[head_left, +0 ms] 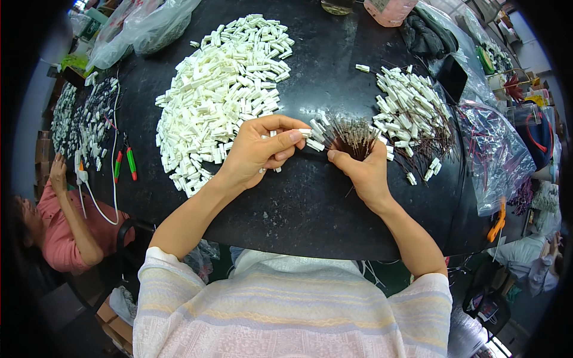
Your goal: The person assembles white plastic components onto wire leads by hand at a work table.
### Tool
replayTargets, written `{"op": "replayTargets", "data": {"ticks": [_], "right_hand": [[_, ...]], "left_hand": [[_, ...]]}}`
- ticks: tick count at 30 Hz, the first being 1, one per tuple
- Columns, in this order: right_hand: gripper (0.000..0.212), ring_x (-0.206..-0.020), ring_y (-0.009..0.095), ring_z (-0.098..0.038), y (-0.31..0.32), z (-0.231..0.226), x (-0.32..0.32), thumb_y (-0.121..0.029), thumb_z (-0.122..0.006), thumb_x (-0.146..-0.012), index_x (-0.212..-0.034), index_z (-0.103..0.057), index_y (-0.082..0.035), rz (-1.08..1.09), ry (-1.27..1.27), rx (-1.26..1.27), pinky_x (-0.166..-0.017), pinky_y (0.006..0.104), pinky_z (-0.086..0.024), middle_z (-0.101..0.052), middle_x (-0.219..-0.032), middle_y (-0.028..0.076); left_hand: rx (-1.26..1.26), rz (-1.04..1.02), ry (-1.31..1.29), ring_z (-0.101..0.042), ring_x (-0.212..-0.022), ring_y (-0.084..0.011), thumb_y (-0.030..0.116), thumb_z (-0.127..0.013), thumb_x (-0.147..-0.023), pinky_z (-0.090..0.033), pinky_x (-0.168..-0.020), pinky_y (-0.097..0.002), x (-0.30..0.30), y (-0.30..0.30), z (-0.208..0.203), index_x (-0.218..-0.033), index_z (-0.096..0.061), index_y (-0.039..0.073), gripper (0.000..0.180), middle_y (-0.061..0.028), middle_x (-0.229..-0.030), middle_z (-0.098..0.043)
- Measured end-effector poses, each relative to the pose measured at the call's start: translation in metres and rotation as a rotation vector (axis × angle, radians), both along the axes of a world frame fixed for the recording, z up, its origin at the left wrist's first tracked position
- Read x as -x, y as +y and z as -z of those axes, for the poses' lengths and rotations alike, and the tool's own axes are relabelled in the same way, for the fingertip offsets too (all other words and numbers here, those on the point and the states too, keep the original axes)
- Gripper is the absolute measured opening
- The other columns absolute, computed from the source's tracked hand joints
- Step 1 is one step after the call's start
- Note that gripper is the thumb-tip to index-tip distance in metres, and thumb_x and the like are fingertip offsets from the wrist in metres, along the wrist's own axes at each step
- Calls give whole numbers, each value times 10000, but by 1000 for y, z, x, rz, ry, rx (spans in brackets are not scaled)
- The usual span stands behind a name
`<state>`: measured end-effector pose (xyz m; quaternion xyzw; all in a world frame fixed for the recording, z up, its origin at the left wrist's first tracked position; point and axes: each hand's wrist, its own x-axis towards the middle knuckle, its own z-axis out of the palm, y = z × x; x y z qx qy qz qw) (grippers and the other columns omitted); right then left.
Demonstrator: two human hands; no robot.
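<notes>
My left hand is closed, its thumb and forefinger pinching a small white plastic connector housing. A few more white pieces show in its curled fingers. My right hand grips a fanned bundle of thin dark wires with metallic-looking tips. Some wires on the bundle's left side carry white housings, close to the left fingertips. A large heap of loose white housings spreads beyond and left of my left hand. Right of my right hand lies a pile of white housings with dark wires attached.
Red-and-green hand tools and a white cable lie at the left. A co-worker in a pink top sits there by more small parts. Clear plastic bags, a dark phone-like slab and orange-handled scissors are at the right.
</notes>
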<state>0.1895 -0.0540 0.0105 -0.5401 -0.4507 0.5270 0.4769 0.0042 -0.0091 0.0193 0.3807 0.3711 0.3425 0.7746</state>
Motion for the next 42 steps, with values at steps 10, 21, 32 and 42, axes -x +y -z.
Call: {"op": "replayTargets", "data": {"ticks": [10,21,32,42], "right_hand": [[96,-653,45,-503,-1,0,3,-18,-595,-723,-808,-586,23,-42,-45,-42,-589,202,-408,-572,-706,-12],[86,-605,26,-450,-1,9,3,-22,-591,-734,-803,-582,29,-82,-3,-115,-529,196,-374,-543,-671,-31],[78,-571,29,-452,3,1,1,-38,-595,-751,-798,-591,24,-58,-6,-70,-497,192,-366,-549,-634,-21],[107,-421,18,-359,36,-51,-78,-108,-553,-822,-800,-578,-6,139,-424,-193,-385,179,-248,-569,-610,11]], "left_hand": [[-317,58,381,-406,-515,-10,103,-617,-778,-286,-431,-146,0,-3,-1,-881,-649,1,148,6,-629,-544],[-229,118,356,-432,-535,-13,98,-620,-771,-318,-455,-147,-1,-4,1,-890,-649,-1,157,-2,-647,-562],[-11,23,39,-335,-448,-13,89,-511,-852,-253,-368,-152,-9,-4,4,-972,-554,-41,181,-29,-685,-522],[569,195,-528,-340,-456,-46,89,-428,-869,-239,-312,-146,6,-1,23,-949,-510,-75,201,-98,-719,-512]]}}
